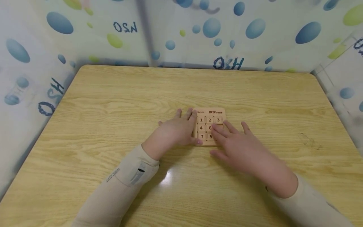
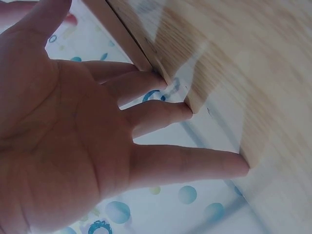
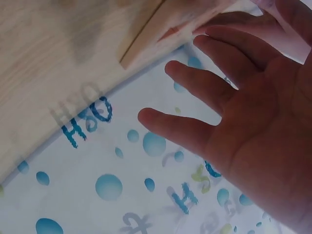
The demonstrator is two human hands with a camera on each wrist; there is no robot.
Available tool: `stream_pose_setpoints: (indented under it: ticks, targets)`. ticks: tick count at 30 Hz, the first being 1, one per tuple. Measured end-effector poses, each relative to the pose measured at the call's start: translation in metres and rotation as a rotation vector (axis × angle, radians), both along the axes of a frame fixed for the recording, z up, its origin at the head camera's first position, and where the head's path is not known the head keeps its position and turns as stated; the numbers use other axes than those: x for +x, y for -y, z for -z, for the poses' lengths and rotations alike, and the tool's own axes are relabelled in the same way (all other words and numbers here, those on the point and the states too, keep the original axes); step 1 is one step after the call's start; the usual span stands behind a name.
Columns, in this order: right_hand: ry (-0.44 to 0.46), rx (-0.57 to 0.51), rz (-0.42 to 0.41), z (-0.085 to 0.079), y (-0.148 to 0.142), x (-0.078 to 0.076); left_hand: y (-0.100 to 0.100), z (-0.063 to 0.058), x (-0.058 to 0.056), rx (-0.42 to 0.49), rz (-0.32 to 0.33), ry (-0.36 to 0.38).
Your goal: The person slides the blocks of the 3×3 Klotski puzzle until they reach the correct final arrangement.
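A wooden number slide puzzle (image 1: 201, 128) lies flat on the table, its tiles 1, 2, 3, 4, 6, 7 and 5 showing. My left hand (image 1: 174, 130) rests along its left side, with the thumb at the lower left corner. Seen in the left wrist view, that hand (image 2: 63, 126) has spread, straight fingers whose tips touch the tabletop beside the puzzle's edge (image 2: 117, 34). Over the right-hand tiles reaches my right hand (image 1: 241, 148), index fingertip near the 6, hiding the tiles there. The right wrist view has this hand (image 3: 263, 117) with extended fingers close to the puzzle (image 3: 161, 34).
The wood-grain table (image 1: 113, 110) reaches back to a white wall (image 1: 181, 31) printed with blue and green bubbles. Further wall panels border the left and right sides. Long pale sleeves (image 1: 113, 186) cover both forearms.
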State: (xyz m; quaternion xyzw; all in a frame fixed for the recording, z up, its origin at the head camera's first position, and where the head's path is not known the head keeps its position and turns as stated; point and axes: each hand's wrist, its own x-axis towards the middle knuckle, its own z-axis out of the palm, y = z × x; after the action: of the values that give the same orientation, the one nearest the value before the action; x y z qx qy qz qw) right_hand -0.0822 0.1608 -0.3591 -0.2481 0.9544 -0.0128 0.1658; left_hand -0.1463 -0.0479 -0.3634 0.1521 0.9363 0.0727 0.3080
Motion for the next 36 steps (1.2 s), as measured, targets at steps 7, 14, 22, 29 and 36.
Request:
stream_pose_setpoints:
  ticks: [7, 14, 22, 29, 36]
  targets:
    - [0.012, 0.039, 0.038, 0.003, -0.002, -0.003, -0.001, -0.002, 0.000, 0.005, 0.007, 0.003]
    - [-0.017, 0.086, 0.070, -0.005, -0.009, -0.004, -0.002, -0.003, -0.001, 0.000, 0.004, 0.013]
    - [0.007, 0.042, -0.013, -0.003, 0.007, 0.007, -0.002, -0.003, 0.000, -0.010, 0.012, 0.007]
    - [-0.025, 0.032, 0.022, 0.002, 0.014, -0.002, -0.001, -0.002, -0.001, -0.007, 0.004, 0.010]
    - [-0.006, 0.034, 0.046, 0.005, 0.009, -0.015, 0.000, -0.001, -0.001, 0.005, -0.005, 0.025]
